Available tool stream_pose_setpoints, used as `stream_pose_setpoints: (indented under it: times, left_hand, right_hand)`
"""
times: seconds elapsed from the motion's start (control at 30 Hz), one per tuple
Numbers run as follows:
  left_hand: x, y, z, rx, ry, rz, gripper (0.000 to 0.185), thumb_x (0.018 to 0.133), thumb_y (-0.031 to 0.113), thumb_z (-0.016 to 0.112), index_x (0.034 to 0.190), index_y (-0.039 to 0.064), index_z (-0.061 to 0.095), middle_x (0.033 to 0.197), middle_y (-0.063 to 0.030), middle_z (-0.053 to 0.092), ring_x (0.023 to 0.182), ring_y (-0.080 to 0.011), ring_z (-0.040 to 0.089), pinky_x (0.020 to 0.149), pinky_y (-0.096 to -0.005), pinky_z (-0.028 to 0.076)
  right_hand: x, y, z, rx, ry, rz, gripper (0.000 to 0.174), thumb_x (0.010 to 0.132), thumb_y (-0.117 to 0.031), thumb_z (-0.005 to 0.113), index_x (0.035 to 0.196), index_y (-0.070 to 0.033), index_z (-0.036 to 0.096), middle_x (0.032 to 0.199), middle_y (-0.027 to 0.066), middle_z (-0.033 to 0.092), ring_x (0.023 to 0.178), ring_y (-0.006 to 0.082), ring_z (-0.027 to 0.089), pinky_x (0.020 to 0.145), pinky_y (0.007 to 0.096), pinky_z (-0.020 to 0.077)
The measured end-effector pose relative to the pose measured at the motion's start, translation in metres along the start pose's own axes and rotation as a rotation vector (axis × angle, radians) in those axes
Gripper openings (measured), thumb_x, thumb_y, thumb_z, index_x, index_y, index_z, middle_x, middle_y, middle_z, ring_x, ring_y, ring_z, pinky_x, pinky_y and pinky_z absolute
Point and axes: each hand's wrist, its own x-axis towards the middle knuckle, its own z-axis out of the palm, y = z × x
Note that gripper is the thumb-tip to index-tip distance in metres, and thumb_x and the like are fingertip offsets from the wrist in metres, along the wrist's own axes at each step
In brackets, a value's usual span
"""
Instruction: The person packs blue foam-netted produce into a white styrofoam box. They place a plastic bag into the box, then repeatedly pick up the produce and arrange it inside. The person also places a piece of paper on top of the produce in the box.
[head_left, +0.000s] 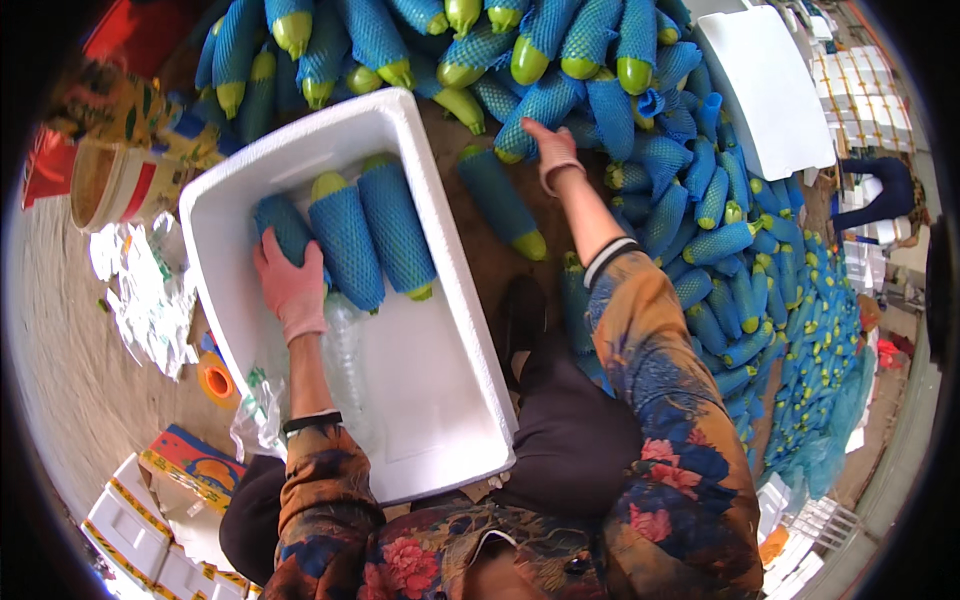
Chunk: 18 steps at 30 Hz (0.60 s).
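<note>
My left hand (290, 281), in a pink glove, is shut on a green squash in a blue foam net (283, 221), at the left wall of a white foam box (457, 322). Two more netted squashes (346, 247) lie side by side to its right in the box. Clear plastic bottles or film (346, 352) lie below them, too unclear to tell which. My right hand (553, 148), gloved as well, reaches to the pile, fingers spread at a netted squash (531, 120); whether it touches is unclear. A loose netted squash (501, 199) lies on the floor between box and pile.
A large heap of netted squashes (697, 247) spreads along the top and right. A white foam lid (769, 90) stands by it. At left are a bucket (105, 187), a tape roll (217, 380) and crumpled film (154, 292). A person (881, 191) bends over at far right.
</note>
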Motion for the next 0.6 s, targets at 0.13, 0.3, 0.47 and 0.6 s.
stream_pose_setpoints:
  times: [0.13, 0.3, 0.47, 0.6]
  left_hand:
    - [0.003, 0.002, -0.005, 0.092, -0.012, 0.023, 0.072, 0.077, 0.036, 0.068, 0.139, 0.01, 0.039, 0.137, -0.0247, 0.042, 0.12, -0.0428, 0.048, 0.098, -0.0477, 0.043]
    - [0.007, 0.02, -0.016, 0.295, -0.14, -0.044, 0.075, 0.077, 0.04, 0.067, 0.139, 0.009, 0.038, 0.14, -0.0229, 0.041, 0.12, -0.0419, 0.048, 0.098, -0.048, 0.043]
    - [-0.009, 0.076, -0.046, -0.147, 0.155, 0.468, 0.038, 0.085, 0.009, 0.065, 0.122, 0.004, 0.058, 0.121, -0.0149, 0.059, 0.107, -0.0293, 0.059, 0.093, -0.0385, 0.048]
    - [-0.051, 0.139, -0.081, -0.988, -0.375, 0.118, 0.033, 0.09, 0.012, 0.064, 0.121, 0.002, 0.058, 0.119, -0.0114, 0.061, 0.096, -0.0178, 0.062, 0.087, -0.0302, 0.051]
  right_hand:
    - [0.006, -0.008, 0.039, -0.16, 0.196, 0.267, 0.114, 0.056, -0.044, 0.087, 0.139, 0.004, 0.026, 0.133, 0.0284, 0.049, 0.115, 0.0404, 0.055, 0.096, 0.0429, 0.0465]
    - [0.016, 0.015, 0.017, -0.003, 0.045, 0.086, 0.093, 0.055, -0.03, 0.088, 0.127, 0.006, 0.041, 0.114, 0.0246, 0.062, 0.101, 0.0332, 0.063, 0.089, 0.0416, 0.0491]
    - [-0.027, 0.025, -0.029, 0.596, -0.428, 0.172, 0.05, 0.072, -0.026, 0.073, 0.11, 0.005, 0.06, 0.106, 0.0138, 0.067, 0.092, 0.0248, 0.065, 0.086, 0.0373, 0.0522]
    - [-0.096, -0.008, -0.08, 0.939, -0.867, 0.216, 0.053, 0.073, -0.03, 0.07, 0.113, 0.002, 0.059, 0.1, 0.0107, 0.067, 0.09, 0.0229, 0.065, 0.085, 0.0351, 0.0526]
